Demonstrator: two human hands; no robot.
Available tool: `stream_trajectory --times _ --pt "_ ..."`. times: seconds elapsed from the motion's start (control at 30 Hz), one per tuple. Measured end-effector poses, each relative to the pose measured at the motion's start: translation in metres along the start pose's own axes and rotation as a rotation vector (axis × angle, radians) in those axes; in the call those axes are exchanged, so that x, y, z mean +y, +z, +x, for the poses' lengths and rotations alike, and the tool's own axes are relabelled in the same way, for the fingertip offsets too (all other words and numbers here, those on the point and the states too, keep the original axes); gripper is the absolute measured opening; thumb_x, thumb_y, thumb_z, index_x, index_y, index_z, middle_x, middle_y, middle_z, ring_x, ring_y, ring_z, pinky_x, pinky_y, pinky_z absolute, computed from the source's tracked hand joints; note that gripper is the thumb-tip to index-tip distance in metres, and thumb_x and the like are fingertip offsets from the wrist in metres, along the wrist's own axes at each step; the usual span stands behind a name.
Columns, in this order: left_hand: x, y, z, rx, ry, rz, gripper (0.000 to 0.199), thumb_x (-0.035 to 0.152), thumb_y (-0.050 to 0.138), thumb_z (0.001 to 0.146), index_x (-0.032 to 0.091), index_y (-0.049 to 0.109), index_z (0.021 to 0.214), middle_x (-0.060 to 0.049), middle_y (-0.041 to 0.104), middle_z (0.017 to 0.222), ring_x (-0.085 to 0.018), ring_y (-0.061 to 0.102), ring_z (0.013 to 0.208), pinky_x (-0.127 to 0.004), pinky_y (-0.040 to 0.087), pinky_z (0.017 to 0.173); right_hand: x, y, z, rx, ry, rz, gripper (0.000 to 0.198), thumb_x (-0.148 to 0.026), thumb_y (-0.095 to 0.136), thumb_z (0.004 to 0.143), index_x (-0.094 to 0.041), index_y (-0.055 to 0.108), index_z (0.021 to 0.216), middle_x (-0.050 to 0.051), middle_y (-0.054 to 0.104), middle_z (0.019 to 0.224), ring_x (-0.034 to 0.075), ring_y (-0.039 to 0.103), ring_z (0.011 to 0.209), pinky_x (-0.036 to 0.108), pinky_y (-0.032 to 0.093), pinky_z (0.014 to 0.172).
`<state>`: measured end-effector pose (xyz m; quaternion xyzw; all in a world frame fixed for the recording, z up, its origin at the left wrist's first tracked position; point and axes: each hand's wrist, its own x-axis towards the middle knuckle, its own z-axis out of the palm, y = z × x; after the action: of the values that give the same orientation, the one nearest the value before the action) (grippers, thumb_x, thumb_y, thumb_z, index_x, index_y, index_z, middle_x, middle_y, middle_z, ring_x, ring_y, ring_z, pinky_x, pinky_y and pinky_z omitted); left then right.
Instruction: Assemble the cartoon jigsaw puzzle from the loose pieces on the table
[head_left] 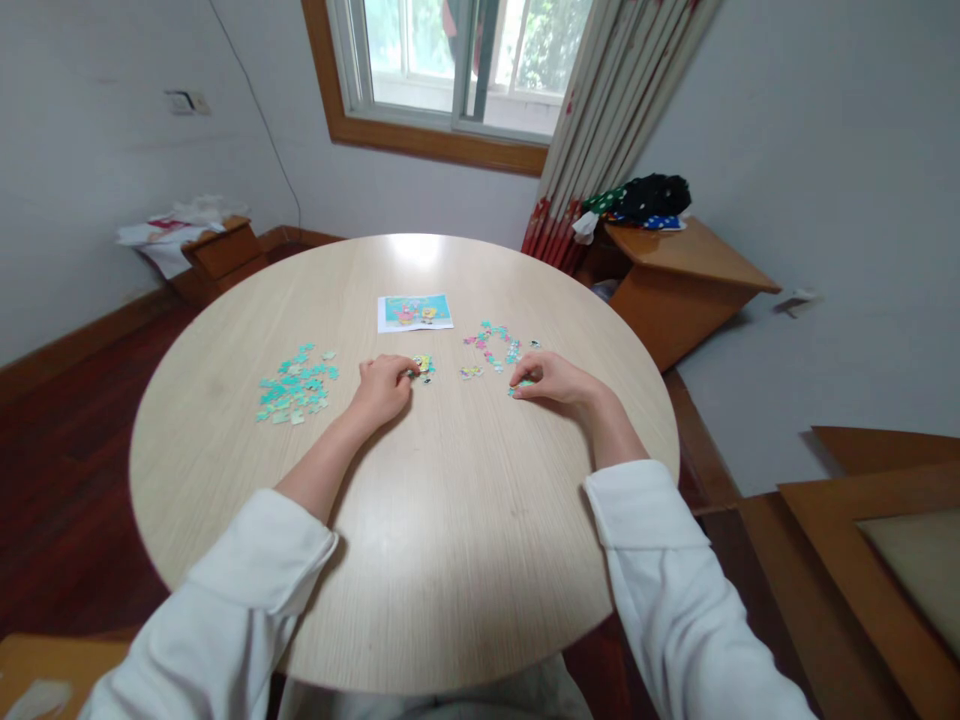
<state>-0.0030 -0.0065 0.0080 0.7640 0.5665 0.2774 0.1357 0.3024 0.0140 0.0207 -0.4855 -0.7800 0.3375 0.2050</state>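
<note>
My left hand (386,387) rests on the round table, its fingers bent at a small cluster of yellow and teal jigsaw pieces (424,364); whether it grips one is hidden. Farther right, my right hand (551,378) pinches a green-teal jigsaw piece (519,388) at the tabletop. A loose ring of pink and teal pieces (480,343) lies just beyond it. Between the hands sits a little group of yellowish pieces (471,372). To the left spreads a pile of mostly teal pieces (296,385). A picture card (415,313) with cartoon figures lies flat behind the clusters.
The pale round table (442,560) fills the middle. Beyond it are a window and a curtain (592,120). Clothes (652,200) lie on a wooden cabinet (690,250) at right; a chair (885,540) stands at the lower right.
</note>
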Motion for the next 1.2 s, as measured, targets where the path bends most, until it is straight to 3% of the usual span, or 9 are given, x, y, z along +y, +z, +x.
stream_trajectory --times 0.3,1.2 --pt "-0.012 0.005 0.010 0.173 -0.217 -0.335 0.032 0.010 0.042 0.070 0.012 0.069 0.086 -0.006 0.072 0.088 -0.017 0.064 0.082 -0.028 0.049 0.082 -0.007 0.007 0.002 0.019 0.019 -0.055 0.021 -0.036 0.071 0.063 -0.017 0.069 0.072 0.003 0.065 0.072 0.014 0.055 0.069 0.027 0.042 0.066" --pt "-0.008 0.004 0.009 0.137 -0.205 -0.321 0.035 0.007 0.040 0.067 0.013 0.069 0.085 -0.006 0.073 0.089 -0.016 0.066 0.086 -0.026 0.049 0.086 -0.033 0.038 0.013 0.169 -0.004 -0.210 0.020 -0.031 0.066 0.071 -0.016 0.059 0.059 0.000 0.059 0.062 0.011 0.051 0.060 0.025 0.037 0.061"
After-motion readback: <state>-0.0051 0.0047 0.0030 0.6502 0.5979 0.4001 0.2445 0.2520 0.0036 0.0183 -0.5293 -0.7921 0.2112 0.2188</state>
